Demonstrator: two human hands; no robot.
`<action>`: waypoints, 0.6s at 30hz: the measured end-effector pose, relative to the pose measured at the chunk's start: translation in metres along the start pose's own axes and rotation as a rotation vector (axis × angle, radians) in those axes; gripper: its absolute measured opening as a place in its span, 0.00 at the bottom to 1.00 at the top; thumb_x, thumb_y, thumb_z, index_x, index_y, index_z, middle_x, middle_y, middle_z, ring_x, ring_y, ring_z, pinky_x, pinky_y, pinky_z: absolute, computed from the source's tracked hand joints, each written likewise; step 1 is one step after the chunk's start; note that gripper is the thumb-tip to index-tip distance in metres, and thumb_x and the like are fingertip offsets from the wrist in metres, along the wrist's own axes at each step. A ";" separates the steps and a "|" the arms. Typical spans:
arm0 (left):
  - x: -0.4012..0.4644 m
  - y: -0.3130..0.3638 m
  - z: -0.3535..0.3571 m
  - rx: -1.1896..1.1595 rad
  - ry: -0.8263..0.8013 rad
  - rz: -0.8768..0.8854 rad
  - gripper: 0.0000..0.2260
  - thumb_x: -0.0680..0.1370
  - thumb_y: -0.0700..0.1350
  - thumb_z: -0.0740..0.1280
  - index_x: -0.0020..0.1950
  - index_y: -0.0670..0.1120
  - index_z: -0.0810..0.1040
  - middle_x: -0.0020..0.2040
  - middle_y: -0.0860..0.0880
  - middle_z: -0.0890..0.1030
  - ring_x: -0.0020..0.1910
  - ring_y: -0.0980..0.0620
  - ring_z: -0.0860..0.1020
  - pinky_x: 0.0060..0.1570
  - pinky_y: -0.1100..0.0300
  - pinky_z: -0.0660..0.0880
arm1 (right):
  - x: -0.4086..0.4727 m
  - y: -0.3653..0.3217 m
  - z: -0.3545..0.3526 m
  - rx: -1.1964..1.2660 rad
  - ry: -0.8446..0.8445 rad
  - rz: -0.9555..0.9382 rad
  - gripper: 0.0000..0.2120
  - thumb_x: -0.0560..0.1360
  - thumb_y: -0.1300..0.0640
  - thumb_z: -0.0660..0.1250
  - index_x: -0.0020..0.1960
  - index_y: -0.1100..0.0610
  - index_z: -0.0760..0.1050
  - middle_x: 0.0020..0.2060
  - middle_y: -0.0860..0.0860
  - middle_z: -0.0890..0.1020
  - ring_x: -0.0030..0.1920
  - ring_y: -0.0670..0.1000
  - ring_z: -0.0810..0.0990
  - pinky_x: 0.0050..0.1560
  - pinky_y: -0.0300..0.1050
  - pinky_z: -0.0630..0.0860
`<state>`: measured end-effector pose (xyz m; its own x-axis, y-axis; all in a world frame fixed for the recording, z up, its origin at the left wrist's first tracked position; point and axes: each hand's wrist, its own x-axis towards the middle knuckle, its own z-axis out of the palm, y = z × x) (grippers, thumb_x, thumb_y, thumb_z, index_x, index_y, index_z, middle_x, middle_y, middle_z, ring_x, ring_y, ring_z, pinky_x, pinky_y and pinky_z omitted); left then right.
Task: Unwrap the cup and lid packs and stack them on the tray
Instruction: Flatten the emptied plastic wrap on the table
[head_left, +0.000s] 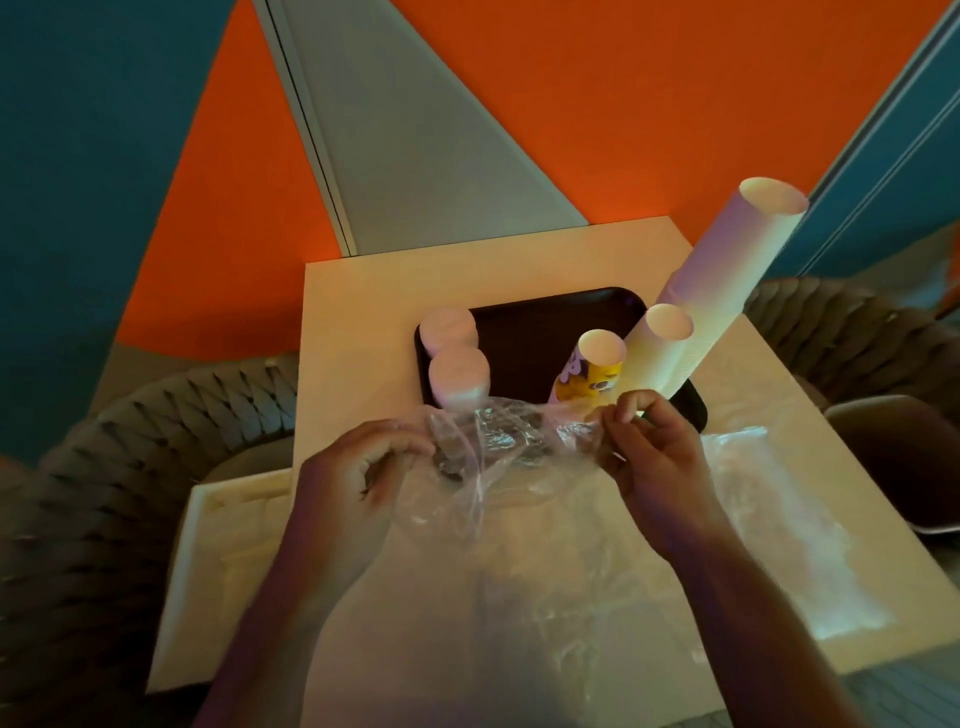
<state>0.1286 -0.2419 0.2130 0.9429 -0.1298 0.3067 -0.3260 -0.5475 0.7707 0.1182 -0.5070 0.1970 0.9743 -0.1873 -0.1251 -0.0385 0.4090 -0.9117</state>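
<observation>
two hands, left hand (358, 478) and right hand (652, 457), pinch one wrap (488, 441); tray (540, 332) bears three cup stacks (727, 280), two lid stacks (457, 382)

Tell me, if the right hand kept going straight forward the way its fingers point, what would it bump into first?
Probably the yellow printed cup stack on the black tray. The right hand, pinching the clear plastic wrap, sits just in front of that stack. Depth is hard to judge, so the white cup stack beside it might come first.

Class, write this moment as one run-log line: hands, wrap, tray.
left hand: grips plastic wrap | right hand: pinches plastic wrap | tray: three cup stacks, two lid stacks standing | step: unwrapping
</observation>
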 end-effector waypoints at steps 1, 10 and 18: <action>0.001 0.007 0.008 -0.024 -0.003 -0.020 0.12 0.78 0.37 0.69 0.49 0.56 0.82 0.52 0.61 0.83 0.53 0.59 0.82 0.53 0.59 0.79 | -0.001 -0.006 -0.006 -0.004 -0.016 -0.018 0.05 0.77 0.61 0.66 0.43 0.57 0.72 0.38 0.53 0.82 0.40 0.50 0.82 0.44 0.45 0.80; 0.009 0.089 0.070 -0.547 -0.248 -0.767 0.26 0.75 0.68 0.59 0.53 0.51 0.85 0.49 0.53 0.87 0.47 0.55 0.84 0.46 0.57 0.76 | -0.007 -0.062 -0.078 -0.363 -0.280 -0.084 0.23 0.69 0.68 0.76 0.61 0.52 0.83 0.42 0.59 0.83 0.42 0.57 0.78 0.50 0.50 0.80; -0.002 0.113 0.109 -0.571 0.042 -0.589 0.10 0.77 0.44 0.70 0.39 0.39 0.83 0.39 0.32 0.77 0.41 0.46 0.74 0.47 0.50 0.71 | -0.012 -0.093 -0.124 -0.483 -0.222 -0.131 0.17 0.66 0.59 0.77 0.55 0.53 0.84 0.47 0.54 0.86 0.37 0.49 0.79 0.38 0.39 0.79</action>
<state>0.0972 -0.3936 0.2390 0.9706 0.0852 -0.2253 0.2269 -0.0094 0.9739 0.0823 -0.6529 0.2346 0.9992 0.0058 0.0394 0.0397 -0.0713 -0.9967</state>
